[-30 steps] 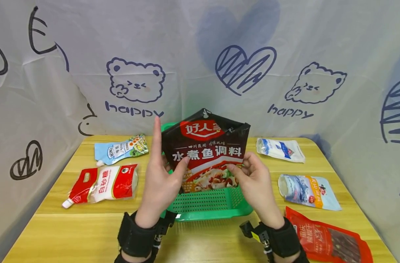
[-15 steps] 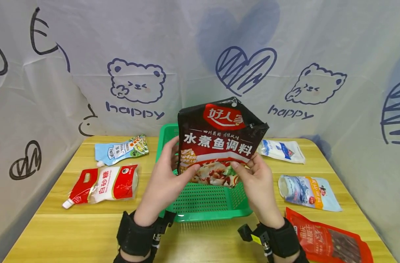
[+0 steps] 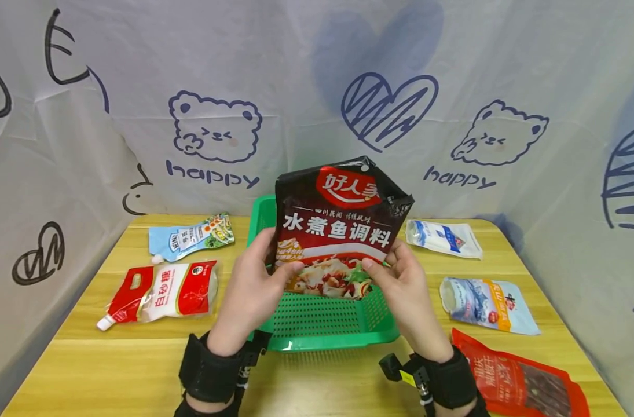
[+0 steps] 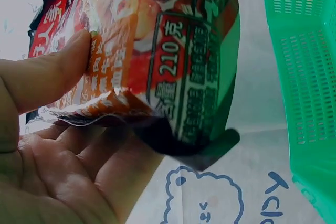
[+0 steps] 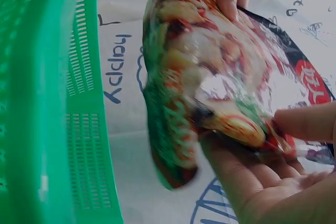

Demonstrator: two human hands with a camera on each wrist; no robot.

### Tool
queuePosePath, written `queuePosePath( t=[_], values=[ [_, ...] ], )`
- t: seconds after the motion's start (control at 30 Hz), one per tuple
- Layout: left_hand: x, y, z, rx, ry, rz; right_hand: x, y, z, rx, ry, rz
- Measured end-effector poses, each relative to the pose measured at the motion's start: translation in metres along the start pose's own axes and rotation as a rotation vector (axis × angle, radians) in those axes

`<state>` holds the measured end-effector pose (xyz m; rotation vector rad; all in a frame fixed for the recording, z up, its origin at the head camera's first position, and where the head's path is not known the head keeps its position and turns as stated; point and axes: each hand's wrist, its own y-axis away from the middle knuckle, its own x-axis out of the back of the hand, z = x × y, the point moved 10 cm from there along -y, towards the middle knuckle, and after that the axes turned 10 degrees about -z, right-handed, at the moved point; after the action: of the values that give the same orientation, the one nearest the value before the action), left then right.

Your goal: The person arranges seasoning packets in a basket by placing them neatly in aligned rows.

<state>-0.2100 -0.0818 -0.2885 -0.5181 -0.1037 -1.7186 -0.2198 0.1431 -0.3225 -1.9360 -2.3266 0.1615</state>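
Observation:
A black and red packet of fish seasoning (image 3: 343, 226) is held up by both hands over the green basket (image 3: 337, 341). My left hand (image 3: 254, 289) grips its left edge, thumb on the printed front and fingers behind. On the opposite edge, my right hand (image 3: 407, 289) pinches it the same way. The packet's top right corner is creased and folded. Its bottom edge, printed with the weight, faces the left wrist camera, where the packet (image 4: 157, 51) fills the upper middle. In the right wrist view the food picture on the packet (image 5: 210, 66) shows between both hands.
Left of the basket lie a blue Heinz pouch (image 3: 191, 237) and a red and white sugar bag (image 3: 162, 292). On the right are a white and blue packet (image 3: 444, 237), a light blue and orange pouch (image 3: 488, 305) and a red dried chili bag (image 3: 522, 376). A drawn-on cloth (image 3: 306, 69) stands behind.
The packet rose and shifted right, then came slightly back left and down. My left index finger, earlier pointing up, now lies behind the packet.

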Motion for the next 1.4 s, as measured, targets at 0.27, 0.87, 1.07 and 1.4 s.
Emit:
queuePosePath(
  t=[0.27, 0.87, 1.07, 1.4],
  values=[
    [0.002, 0.003, 0.006, -0.031, -0.096, 0.011, 0.013, 0.003, -0.013, 0.071, 0.007, -0.017],
    [-0.007, 0.003, 0.008, -0.021, -0.343, -0.019, 0.030, 0.006, -0.060, 0.255, 0.606, 0.062],
    [-0.005, 0.001, 0.005, 0.005, -0.344, -0.019, 0.014, -0.012, -0.079, 0.367, 0.812, -0.040],
    [0.000, 0.002, -0.004, 0.043, -0.334, -0.010, -0.004, -0.043, -0.090, 0.458, 0.758, -0.141]
  ],
)
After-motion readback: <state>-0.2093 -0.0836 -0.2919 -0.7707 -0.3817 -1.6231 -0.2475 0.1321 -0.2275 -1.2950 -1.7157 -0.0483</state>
